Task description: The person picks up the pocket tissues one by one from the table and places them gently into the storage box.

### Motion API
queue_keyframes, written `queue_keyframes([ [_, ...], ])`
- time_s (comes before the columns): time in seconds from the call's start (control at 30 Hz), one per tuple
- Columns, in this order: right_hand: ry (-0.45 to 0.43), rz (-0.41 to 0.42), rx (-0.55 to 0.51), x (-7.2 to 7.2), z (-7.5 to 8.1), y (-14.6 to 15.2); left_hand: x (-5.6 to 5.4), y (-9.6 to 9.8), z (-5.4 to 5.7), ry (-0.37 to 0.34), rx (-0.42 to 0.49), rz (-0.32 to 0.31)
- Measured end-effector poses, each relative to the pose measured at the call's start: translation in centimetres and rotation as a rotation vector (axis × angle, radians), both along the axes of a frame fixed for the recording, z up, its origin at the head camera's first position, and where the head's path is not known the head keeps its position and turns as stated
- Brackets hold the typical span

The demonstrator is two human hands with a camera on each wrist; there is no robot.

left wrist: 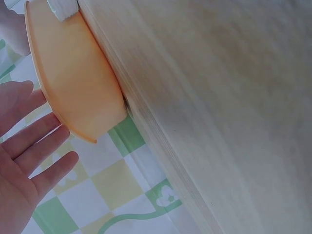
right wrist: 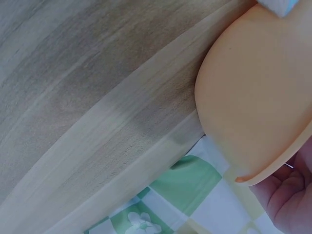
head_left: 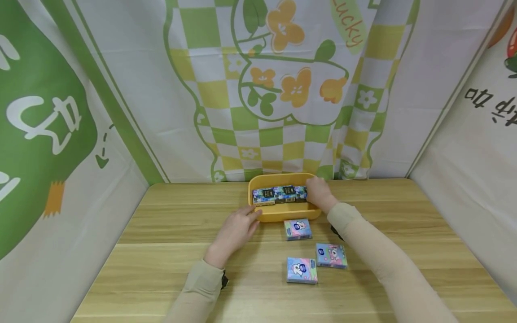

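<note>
A yellow plastic basket (head_left: 288, 216) stands at the back of the table, with dark blue patterned tissue packs (head_left: 263, 195) in a row inside. My right hand (head_left: 321, 194) reaches over its right end, fingers curled at the rightmost dark pack (head_left: 300, 193), partly covering it. In the right wrist view the basket wall (right wrist: 253, 92) hides most of the fingertips. My left hand (head_left: 237, 228) touches the basket's front left corner with spread, fairly straight fingers. The left wrist view shows those fingers (left wrist: 41, 141) against the basket's rim (left wrist: 80, 137).
Three light blue and pink tissue packs lie before the basket: one close to its front (head_left: 298, 229), one to the right (head_left: 331, 255), one nearer me (head_left: 301, 270). A checked curtain (head_left: 270, 148) hangs behind the wooden table (head_left: 169, 255).
</note>
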State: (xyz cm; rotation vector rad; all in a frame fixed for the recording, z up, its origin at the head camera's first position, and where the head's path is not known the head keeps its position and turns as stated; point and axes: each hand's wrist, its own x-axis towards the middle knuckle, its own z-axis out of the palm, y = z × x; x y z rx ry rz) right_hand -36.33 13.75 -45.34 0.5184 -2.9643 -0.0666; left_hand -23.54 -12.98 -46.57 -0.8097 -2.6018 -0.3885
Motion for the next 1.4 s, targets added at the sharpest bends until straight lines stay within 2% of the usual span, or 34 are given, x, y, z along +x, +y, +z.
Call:
queue_keyframes([
  [0.8,-0.016,-0.031,-0.036,0.3,0.1,0.0,-0.2,-0.1,-0.2,0.013,-0.014,-0.006],
  [1.1,-0.031,-0.037,-0.145,0.8,0.6,0.3,0.1,-0.1,-0.1,0.021,-0.001,-0.008],
  [1.4,-0.118,-0.116,-0.211,2.0,2.1,0.4,0.0,-0.1,-0.1,0.021,0.009,-0.011],
])
